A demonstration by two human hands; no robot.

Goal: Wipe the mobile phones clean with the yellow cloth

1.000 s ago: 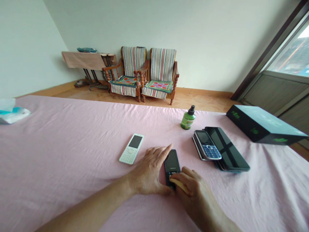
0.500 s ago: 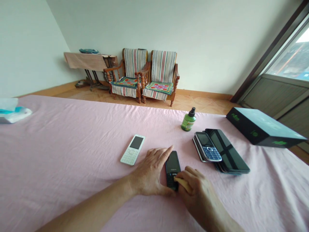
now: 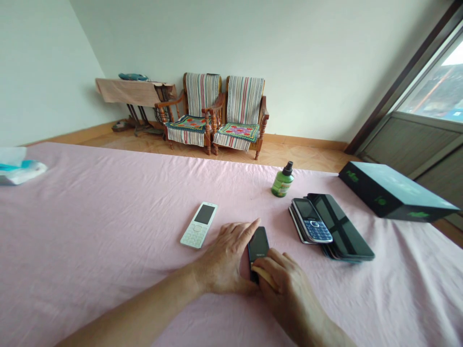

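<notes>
A black phone (image 3: 259,242) lies flat on the pink tablecloth (image 3: 108,231) in front of me. My left hand (image 3: 224,260) rests beside it, fingers stretched along its left edge and holding it steady. My right hand (image 3: 285,286) is closed on a small yellowish piece (image 3: 263,274) and presses it onto the phone's near half, covering that part. A white keypad phone (image 3: 199,224) lies just left of my left hand.
A green spray bottle (image 3: 282,180) stands beyond the phone. To the right lies a stack of phones (image 3: 331,226) with a blue-keyed one on top, and a black box (image 3: 394,192). A tissue pack (image 3: 16,166) is far left. Two wooden chairs (image 3: 220,113) stand by the wall.
My right hand with the yellowish piece has slid forward up the black phone, covering more of it. My left hand has stayed in place.
</notes>
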